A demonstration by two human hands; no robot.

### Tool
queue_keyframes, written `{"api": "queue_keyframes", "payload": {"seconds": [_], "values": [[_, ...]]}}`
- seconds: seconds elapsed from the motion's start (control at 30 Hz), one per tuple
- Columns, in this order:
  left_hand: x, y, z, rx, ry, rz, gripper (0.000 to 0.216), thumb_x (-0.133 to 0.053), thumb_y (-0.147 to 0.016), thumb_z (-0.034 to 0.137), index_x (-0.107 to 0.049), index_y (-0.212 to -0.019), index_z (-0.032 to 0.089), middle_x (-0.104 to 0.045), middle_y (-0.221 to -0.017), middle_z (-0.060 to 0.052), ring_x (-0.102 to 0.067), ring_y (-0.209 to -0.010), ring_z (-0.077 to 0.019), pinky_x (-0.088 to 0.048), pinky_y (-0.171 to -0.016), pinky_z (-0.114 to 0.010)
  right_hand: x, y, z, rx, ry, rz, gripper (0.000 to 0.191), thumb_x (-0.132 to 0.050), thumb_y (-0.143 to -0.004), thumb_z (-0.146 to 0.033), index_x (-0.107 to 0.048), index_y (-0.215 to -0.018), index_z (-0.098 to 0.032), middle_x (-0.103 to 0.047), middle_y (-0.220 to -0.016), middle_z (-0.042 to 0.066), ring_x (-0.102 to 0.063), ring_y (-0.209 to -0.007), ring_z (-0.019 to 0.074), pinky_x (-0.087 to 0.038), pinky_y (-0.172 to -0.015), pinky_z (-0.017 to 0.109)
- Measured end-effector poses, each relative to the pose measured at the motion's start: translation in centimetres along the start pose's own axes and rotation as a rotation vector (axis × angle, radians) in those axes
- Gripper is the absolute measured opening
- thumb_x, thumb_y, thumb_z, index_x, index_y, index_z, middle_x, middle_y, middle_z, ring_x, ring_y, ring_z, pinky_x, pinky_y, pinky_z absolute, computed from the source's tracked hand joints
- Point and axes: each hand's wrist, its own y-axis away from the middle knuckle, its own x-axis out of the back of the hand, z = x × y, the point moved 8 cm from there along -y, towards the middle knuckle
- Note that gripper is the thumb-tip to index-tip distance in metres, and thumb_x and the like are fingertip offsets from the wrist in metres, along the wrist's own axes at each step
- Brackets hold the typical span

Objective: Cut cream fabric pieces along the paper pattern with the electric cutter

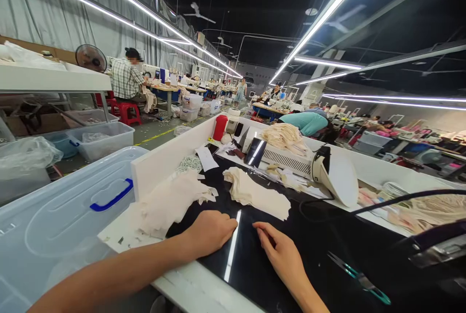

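Note:
My left hand (209, 233) rests on the black tabletop (255, 284) with its fingers curled in, and nothing shows in it. To the right, past a bright light reflection, my right hand (282, 253) is held over the black surface. Its index finger and thumb stretch out slightly apart, with nothing between them. Just beyond both hands lies a stack of cream fabric pieces (257, 191). A looser pile of cream fabric (174, 201) sits to the left, behind my left forearm. Teal-handled thread snips (358, 276) lie right of my right hand.
A white ledge borders the table, with a red container (220, 127), a white lamp-like device (337, 177) and more cream fabric (286, 139). A dark machine part (440, 247) juts in at right. A lidded plastic bin (73, 216) stands left. Other people sit farther off.

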Motion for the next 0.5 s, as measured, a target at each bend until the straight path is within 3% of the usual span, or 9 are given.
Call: {"api": "queue_keyframes", "payload": {"seconds": [0.5], "values": [[0.5,1.1,0.1,-0.056,-0.057,0.055,0.015,-0.063,-0.112,0.015,-0.076,-0.111,0.022,-0.076,-0.087,-0.001,-0.073,-0.074,-0.0208,-0.047,-0.061,-0.034,-0.7,0.2,0.1,-0.031,-0.01,-0.056,0.052,-0.05,-0.105,-0.066,-0.089,-0.114,-0.034,-0.087,-0.102,0.004,-0.082,-0.084,0.0294,-0.065,-0.083,0.039]]}}
